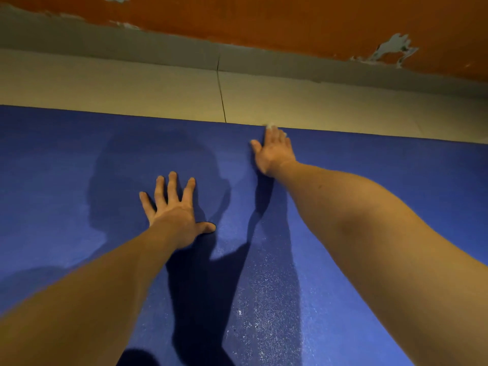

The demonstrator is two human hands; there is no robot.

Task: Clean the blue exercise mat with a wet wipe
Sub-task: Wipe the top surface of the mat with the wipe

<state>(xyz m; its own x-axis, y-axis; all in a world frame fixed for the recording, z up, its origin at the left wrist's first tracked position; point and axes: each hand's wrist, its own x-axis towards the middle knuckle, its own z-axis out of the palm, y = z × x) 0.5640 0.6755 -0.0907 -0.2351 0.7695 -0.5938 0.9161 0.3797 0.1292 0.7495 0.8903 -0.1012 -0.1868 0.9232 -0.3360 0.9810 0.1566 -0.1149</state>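
The blue exercise mat fills the lower part of the head view and lies flat on the floor. My left hand rests flat on the mat near its middle, fingers spread. My right hand reaches to the mat's far edge and presses a white wet wipe against it; only a small bit of the wipe shows past the fingertips. A wet, shiny streak runs down the mat below my right arm.
Beyond the mat's far edge lies a strip of beige tiled floor with a seam. Behind it runs a grey skirting under an orange wall with peeling paint.
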